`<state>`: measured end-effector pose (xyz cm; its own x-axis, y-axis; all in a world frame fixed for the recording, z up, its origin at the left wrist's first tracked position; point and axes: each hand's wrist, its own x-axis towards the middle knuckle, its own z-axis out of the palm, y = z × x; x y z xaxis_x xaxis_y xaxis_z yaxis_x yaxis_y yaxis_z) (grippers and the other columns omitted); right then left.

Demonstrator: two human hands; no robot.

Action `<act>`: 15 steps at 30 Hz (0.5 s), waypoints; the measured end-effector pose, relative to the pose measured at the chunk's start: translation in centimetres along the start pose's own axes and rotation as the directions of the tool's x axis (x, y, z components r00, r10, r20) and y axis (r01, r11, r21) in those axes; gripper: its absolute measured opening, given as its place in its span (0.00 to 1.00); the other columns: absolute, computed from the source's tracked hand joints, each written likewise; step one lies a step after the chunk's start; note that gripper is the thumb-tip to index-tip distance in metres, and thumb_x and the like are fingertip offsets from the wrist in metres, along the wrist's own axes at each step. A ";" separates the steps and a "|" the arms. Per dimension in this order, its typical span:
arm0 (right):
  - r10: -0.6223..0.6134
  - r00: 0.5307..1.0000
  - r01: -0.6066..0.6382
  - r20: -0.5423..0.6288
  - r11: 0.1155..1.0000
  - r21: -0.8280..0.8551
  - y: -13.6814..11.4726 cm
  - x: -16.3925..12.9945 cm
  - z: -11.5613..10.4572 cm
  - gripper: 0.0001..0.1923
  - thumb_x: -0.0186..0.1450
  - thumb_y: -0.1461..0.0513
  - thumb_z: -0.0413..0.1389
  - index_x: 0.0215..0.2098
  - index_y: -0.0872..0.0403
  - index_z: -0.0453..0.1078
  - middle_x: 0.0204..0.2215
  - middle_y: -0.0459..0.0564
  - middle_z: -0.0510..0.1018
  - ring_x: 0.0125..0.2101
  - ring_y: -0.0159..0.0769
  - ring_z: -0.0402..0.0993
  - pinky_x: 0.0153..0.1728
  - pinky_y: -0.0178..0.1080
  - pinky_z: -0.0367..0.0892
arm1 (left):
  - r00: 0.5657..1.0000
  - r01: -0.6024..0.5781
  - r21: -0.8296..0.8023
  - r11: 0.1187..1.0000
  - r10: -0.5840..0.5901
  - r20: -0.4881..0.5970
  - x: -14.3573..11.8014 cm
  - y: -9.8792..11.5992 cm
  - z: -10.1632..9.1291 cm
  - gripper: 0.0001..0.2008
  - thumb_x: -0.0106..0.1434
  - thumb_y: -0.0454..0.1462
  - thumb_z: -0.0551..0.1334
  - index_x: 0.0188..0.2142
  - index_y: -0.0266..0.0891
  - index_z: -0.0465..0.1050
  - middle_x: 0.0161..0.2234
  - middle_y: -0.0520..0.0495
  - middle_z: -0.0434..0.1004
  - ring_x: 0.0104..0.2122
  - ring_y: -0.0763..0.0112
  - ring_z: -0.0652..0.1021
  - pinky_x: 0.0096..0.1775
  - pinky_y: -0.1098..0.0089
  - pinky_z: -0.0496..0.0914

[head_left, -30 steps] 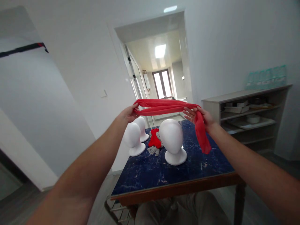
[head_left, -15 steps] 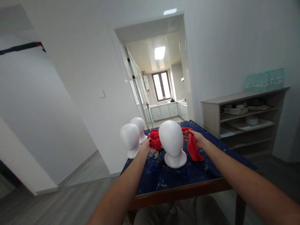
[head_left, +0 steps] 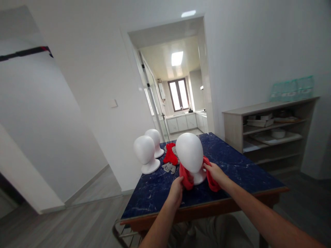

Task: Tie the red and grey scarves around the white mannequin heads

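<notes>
A white mannequin head [head_left: 189, 151] stands upright near the middle of the table. A long red scarf [head_left: 186, 179] runs behind its neck, with one end hanging down at each side. My left hand [head_left: 176, 191] is closed on the scarf at the head's left, low and close to the table's front edge. On the other side, my right hand [head_left: 216, 173] grips the scarf beside the neck. The stretch of scarf behind the head is hidden.
Two more mannequin heads, a nearer one [head_left: 144, 151] and a farther one [head_left: 153, 137], stand at the table's left edge. Red cloth [head_left: 170, 155] and grey cloth [head_left: 169, 167] lie beside them. The blue marbled table [head_left: 147, 198] has a brown edge. Shelves [head_left: 271, 131] stand at right.
Both hands have come nearer to me, drawing the scarf from behind the mannequin head forward along both sides of its neck. My left hand has also moved right.
</notes>
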<state>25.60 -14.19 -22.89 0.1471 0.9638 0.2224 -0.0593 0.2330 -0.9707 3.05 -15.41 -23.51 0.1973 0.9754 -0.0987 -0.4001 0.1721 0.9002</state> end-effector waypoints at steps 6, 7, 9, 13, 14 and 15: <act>-0.193 0.981 0.177 0.006 0.885 -0.430 0.6 -1.3 2.4 0.16 0.69 0.52 0.55 0.46 0.54 0.76 0.48 0.57 0.81 0.52 0.51 0.76 0.57 0.49 0.67 | 0.999 -0.029 0.096 0.995 0.031 -0.014 1.1 -0.3 2.0 0.04 0.42 0.32 0.62 0.21 0.43 0.71 0.22 0.43 0.76 0.29 0.52 0.84 0.33 0.59 0.75; -0.219 0.976 0.199 0.013 0.858 -0.474 0.7 -1.7 2.9 0.15 0.70 0.54 0.54 0.48 0.54 0.75 0.50 0.58 0.80 0.54 0.50 0.75 0.58 0.47 0.66 | 0.999 -0.037 0.120 0.992 0.038 -0.006 1.2 -0.3 2.2 0.05 0.41 0.31 0.62 0.20 0.43 0.70 0.21 0.44 0.75 0.28 0.53 0.83 0.32 0.60 0.73; -0.238 0.971 0.208 0.020 0.801 -0.562 0.5 -2.5 3.6 0.14 0.71 0.57 0.54 0.51 0.53 0.74 0.52 0.58 0.78 0.56 0.48 0.73 0.59 0.44 0.65 | 0.998 -0.056 0.187 0.981 0.052 0.024 1.6 -0.5 2.2 0.07 0.40 0.29 0.62 0.20 0.43 0.71 0.19 0.46 0.72 0.27 0.55 0.82 0.31 0.61 0.71; -0.213 0.977 0.146 0.030 0.554 -0.819 -0.8 -4.6 4.4 0.15 0.74 0.55 0.52 0.49 0.56 0.74 0.50 0.62 0.76 0.52 0.51 0.73 0.55 0.44 0.65 | 0.988 -0.147 0.360 0.921 0.123 0.089 2.0 -0.9 1.8 0.11 0.42 0.29 0.63 0.28 0.39 0.78 0.23 0.47 0.78 0.24 0.64 0.77 0.30 0.68 0.70; -0.219 0.975 0.131 0.027 0.474 -0.871 -1.1 -5.1 4.5 0.15 0.75 0.56 0.52 0.48 0.58 0.74 0.49 0.63 0.76 0.51 0.52 0.73 0.54 0.45 0.65 | 0.985 -0.170 0.387 0.906 0.140 0.104 2.0 -1.0 1.7 0.12 0.43 0.30 0.63 0.30 0.38 0.80 0.25 0.47 0.79 0.24 0.66 0.76 0.29 0.69 0.69; -0.230 0.973 0.119 0.025 0.406 -0.906 -1.3 -5.6 4.5 0.14 0.75 0.56 0.52 0.47 0.58 0.74 0.48 0.64 0.76 0.50 0.52 0.73 0.53 0.45 0.65 | 0.982 -0.186 0.404 0.896 0.151 0.116 2.0 -1.1 1.5 0.13 0.44 0.30 0.63 0.32 0.37 0.81 0.27 0.47 0.81 0.24 0.68 0.75 0.30 0.70 0.68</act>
<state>20.40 -19.26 -22.49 0.1324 0.8871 0.4423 0.8882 0.0918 -0.4501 5.24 -13.83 -24.00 0.2373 0.9674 0.0885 -0.0335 -0.0829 0.9960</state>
